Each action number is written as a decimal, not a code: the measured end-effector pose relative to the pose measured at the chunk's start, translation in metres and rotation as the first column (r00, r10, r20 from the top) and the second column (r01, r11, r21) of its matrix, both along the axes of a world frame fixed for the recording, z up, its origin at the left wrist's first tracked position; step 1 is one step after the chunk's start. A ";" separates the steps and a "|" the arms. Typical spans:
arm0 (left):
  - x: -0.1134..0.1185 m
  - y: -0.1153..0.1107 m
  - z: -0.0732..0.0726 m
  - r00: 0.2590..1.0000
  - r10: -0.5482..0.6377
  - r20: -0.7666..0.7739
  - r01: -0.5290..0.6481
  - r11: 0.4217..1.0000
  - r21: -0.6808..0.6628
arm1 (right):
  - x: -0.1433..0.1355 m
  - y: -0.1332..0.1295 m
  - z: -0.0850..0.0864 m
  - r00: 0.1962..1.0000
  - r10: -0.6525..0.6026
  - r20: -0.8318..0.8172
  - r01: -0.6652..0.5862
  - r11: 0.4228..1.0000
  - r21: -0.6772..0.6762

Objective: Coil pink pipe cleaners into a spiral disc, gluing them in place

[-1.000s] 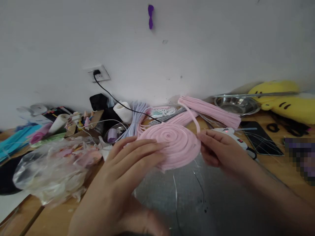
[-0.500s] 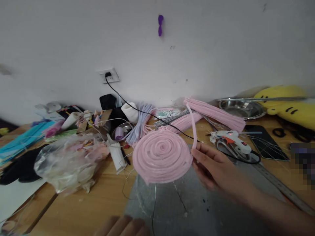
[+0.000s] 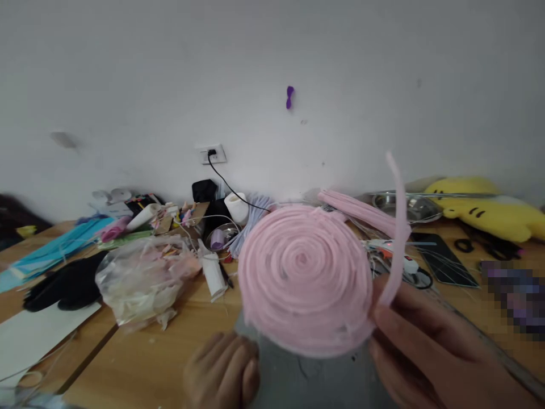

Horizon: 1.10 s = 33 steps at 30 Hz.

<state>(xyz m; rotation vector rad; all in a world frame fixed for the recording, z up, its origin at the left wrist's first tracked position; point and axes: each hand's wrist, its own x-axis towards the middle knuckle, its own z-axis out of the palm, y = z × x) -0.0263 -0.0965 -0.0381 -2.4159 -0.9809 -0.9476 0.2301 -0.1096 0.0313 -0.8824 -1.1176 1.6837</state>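
Note:
A flat pink spiral disc (image 3: 304, 272) of coiled fuzzy stems is held up above the grey mat (image 3: 281, 375), its face toward me. My right hand (image 3: 426, 335) grips the disc's right edge between thumb and fingers. From that grip a loose pink stem end (image 3: 399, 238) rises and curves upward. My left hand (image 3: 225, 366) is curled into a fist below and left of the disc, over the table, touching neither disc nor stem. Whether anything is inside the fist is hidden.
A clear plastic bag (image 3: 140, 278) and a black glove-like cloth (image 3: 68, 284) lie left. Behind the disc are pink stems (image 3: 361, 210). At right are a glue gun (image 3: 406, 262), a phone (image 3: 445, 261) and a yellow plush (image 3: 481, 207).
The pink disc and my right hand have come closer to the camera. My left hand has risen further into view. The view has tilted upward.

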 end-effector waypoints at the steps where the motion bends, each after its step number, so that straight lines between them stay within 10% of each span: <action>1: -0.001 0.014 0.000 1.000 0.002 -0.006 -0.002 1.000 0.010 | -0.002 0.005 -0.001 0.998 -0.065 0.005 0.065 0.997 0.032; 5: -0.011 0.079 -0.011 0.991 0.118 -0.057 -0.119 0.993 -0.014 | -0.014 0.044 -0.017 0.951 -0.307 -0.026 0.309 0.948 0.081; 11: -0.025 0.119 -0.024 0.941 0.278 -0.191 -0.308 0.939 -0.152 | -0.026 0.070 -0.042 0.960 -0.279 -0.015 0.279 0.960 0.003; 22: -0.016 0.028 0.016 0.881 0.418 -0.223 -0.472 0.816 -0.333 | -0.031 0.070 -0.048 0.979 -0.204 0.020 0.205 0.977 -0.061; 25: 0.008 0.003 0.017 0.981 0.151 0.123 -0.055 0.823 -0.566 | -0.034 0.070 -0.048 0.979 -0.204 0.024 0.205 0.976 -0.068; 27: 0.029 -0.003 0.011 0.959 0.088 0.269 0.070 0.847 -0.527 | -0.035 0.069 -0.049 0.978 -0.204 0.028 0.206 0.977 -0.061; 33: 0.047 0.018 0.005 0.921 0.155 0.358 -0.082 0.974 -0.211 | -0.034 0.067 -0.053 0.980 -0.194 0.037 0.195 0.979 -0.050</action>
